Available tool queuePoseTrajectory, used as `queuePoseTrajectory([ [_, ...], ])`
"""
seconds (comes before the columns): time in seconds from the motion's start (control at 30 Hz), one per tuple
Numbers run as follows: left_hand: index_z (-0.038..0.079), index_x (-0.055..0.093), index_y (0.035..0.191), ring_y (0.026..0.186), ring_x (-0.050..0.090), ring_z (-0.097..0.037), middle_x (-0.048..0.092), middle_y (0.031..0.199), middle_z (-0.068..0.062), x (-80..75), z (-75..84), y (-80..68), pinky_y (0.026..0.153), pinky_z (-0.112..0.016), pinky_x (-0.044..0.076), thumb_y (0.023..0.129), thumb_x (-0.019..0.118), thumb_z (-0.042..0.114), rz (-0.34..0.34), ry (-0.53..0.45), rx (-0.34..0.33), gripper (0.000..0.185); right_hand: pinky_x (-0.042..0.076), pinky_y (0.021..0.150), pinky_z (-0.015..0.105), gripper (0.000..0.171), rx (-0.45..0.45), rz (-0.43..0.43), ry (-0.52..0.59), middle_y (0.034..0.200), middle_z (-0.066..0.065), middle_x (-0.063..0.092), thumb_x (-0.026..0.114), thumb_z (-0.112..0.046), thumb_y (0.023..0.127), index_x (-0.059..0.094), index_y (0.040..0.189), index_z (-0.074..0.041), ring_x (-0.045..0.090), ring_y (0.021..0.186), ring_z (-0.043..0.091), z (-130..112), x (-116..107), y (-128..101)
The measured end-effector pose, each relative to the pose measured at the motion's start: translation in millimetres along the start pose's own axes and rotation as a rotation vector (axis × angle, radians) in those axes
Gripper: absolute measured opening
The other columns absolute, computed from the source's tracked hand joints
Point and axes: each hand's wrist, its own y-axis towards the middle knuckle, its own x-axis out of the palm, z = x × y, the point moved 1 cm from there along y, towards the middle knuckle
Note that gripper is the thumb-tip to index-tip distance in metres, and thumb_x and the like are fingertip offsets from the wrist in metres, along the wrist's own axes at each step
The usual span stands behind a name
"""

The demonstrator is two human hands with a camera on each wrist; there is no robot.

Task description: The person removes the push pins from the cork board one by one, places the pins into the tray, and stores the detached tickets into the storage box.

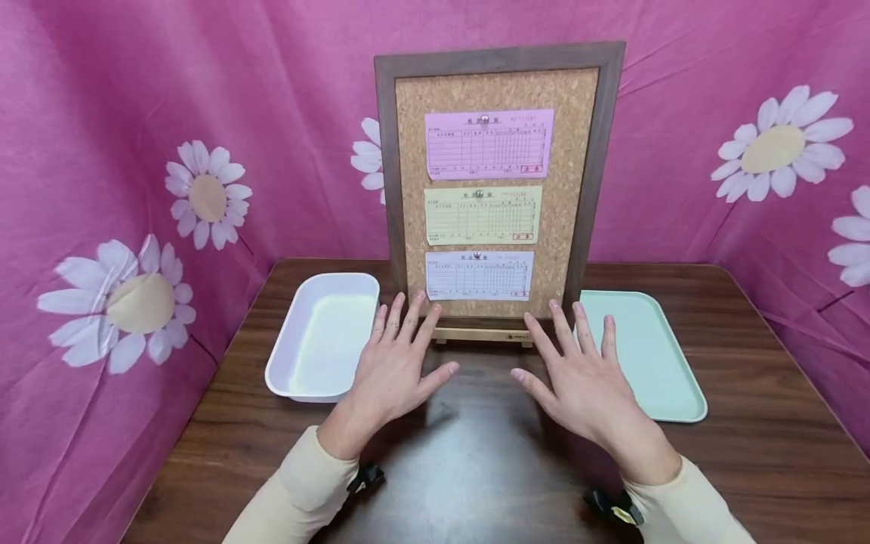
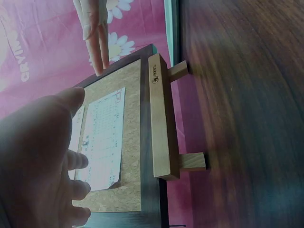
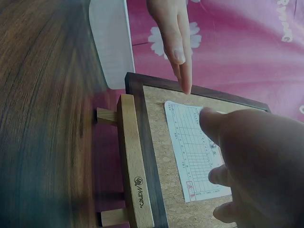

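A framed cork board [image 1: 574, 189] stands upright on a small wooden easel [image 1: 476, 334]. Three printed slips are fixed to it in a column: pink [image 1: 485, 147] on top, pale yellow [image 1: 482, 219] in the middle, white-blue [image 1: 479, 279] at the bottom. Each has a shiny pin at its top edge. My left hand [image 1: 390, 370], fingers spread and palm down, hovers before the board's lower left corner and holds nothing. Mirroring it at the lower right, my right hand [image 1: 584, 378] is also spread and without anything in it. In the left wrist view the bottom slip [image 2: 107, 137] shows behind the thumb.
To the left sits a white deep tray [image 1: 322, 332], partly behind the left hand. A flat pale green tray [image 1: 652, 355] lies on the right, partly covered by the right hand. Both rest on the dark wooden table [image 1: 469, 468]; a pink flowered curtain [image 1: 306, 113] hangs around it.
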Motion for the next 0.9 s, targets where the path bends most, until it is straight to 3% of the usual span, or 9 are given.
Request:
queuePoseTrajectory([
  [0.13,0.013,0.036,0.169,0.165,0.026,-0.044,0.03,0.177,-0.016,-3.4,-2.2,0.8,0.135,-0.059,0.019,0.104,0.054,0.066,0.022,-0.022,0.001,0.085,0.005,0.126,0.081,0.077,0.006,0.059,0.041,0.175,0.029,0.027,0.053,-0.057,0.109,0.033,0.17,-0.014,0.019,0.161,0.058,1.2,-2.4,1.7],
  [0.3,0.011,0.046,0.163,0.16,0.037,-0.045,0.043,0.171,-0.017,-8.5,-7.2,2.1,0.134,-0.058,0.025,0.104,0.063,0.054,0.084,-0.057,-0.003,0.075,0.028,0.125,0.073,0.068,-0.038,0.209,0.135,0.163,0.029,0.049,0.068,-0.041,0.104,0.049,0.159,-0.005,0.046,0.149,0.056,4.3,-7.3,4.9],
  [0.43,0.01,0.051,0.16,0.156,0.043,-0.045,0.049,0.167,-0.018,-12.9,-11.7,3.9,0.131,-0.058,0.032,0.104,0.066,0.047,0.135,-0.101,-0.013,0.069,0.043,0.118,0.066,0.06,-0.084,0.319,0.209,0.151,0.026,0.063,0.074,-0.028,0.1,0.057,0.15,-0.001,0.059,0.139,0.051,6.9,-9.9,8.8],
  [0.63,0.005,0.056,0.154,0.147,0.057,-0.041,0.06,0.158,-0.016,-22.0,-18.9,5.3,0.129,-0.056,0.037,0.104,0.066,0.039,0.188,-0.16,-0.015,0.061,0.05,0.106,0.066,0.051,-0.053,0.398,0.298,0.139,0.025,0.071,0.075,-0.021,0.099,0.063,0.145,-0.001,0.068,0.124,0.049,10.9,-16.2,10.7],
  [0.9,0.001,0.071,0.134,0.126,0.073,-0.033,0.077,0.13,-0.017,-38.0,-35.4,8.3,0.125,-0.052,0.043,0.102,0.069,0.03,0.303,-0.219,-0.05,0.043,0.054,0.094,0.062,0.038,-0.05,0.475,0.393,0.125,0.021,0.078,0.072,-0.015,0.099,0.072,0.135,-0.003,0.074,0.111,0.044,15.6,-28.0,13.5],
])
